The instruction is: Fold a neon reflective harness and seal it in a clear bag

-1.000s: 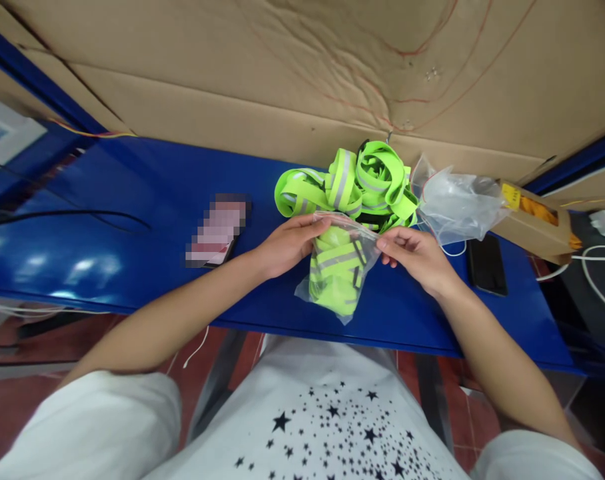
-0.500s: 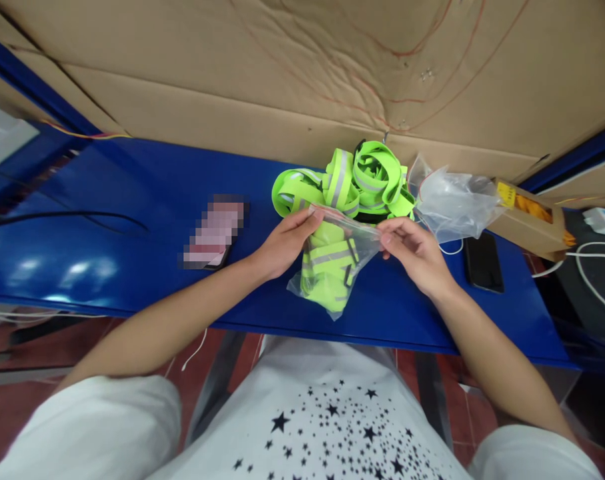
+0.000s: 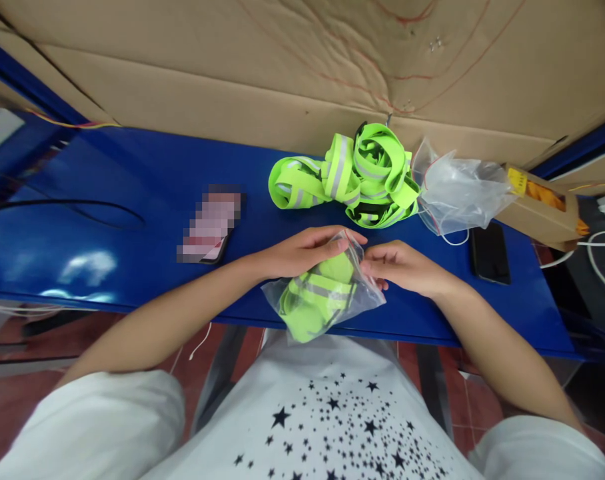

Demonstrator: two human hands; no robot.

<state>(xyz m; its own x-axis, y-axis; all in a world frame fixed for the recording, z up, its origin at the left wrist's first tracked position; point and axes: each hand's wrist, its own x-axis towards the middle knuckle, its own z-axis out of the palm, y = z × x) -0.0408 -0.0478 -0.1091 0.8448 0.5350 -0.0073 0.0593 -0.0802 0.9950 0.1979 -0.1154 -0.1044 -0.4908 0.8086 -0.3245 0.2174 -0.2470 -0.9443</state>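
Note:
A clear zip bag (image 3: 367, 297) with a red line along its mouth hangs tilted over the near edge of the blue table. Inside it lies a folded neon-yellow reflective strap (image 3: 312, 303) with grey stripes. My left hand (image 3: 307, 253) is closed on the bag's upper edge, thumb on top. Thumb and fingers of my right hand (image 3: 395, 267) pinch the bag's mouth on the other side. Just beyond my hands, several more neon reflective straps (image 3: 340, 170) lie coiled in a heap, apart from the bag.
Clear plastic bags (image 3: 462, 190) are piled right of the strap heap, beside a cardboard box (image 3: 547, 207) with orange contents. A dark phone (image 3: 490, 253) lies in front of them. Another phone (image 3: 212, 227), its screen blurred, lies left on the blue table (image 3: 132, 187). A cardboard panel (image 3: 207, 87) stands behind.
The bag has turned and come lower, nearer my body, its mouth now facing right. My left hand has moved right and my right hand slightly left, so they are closer together.

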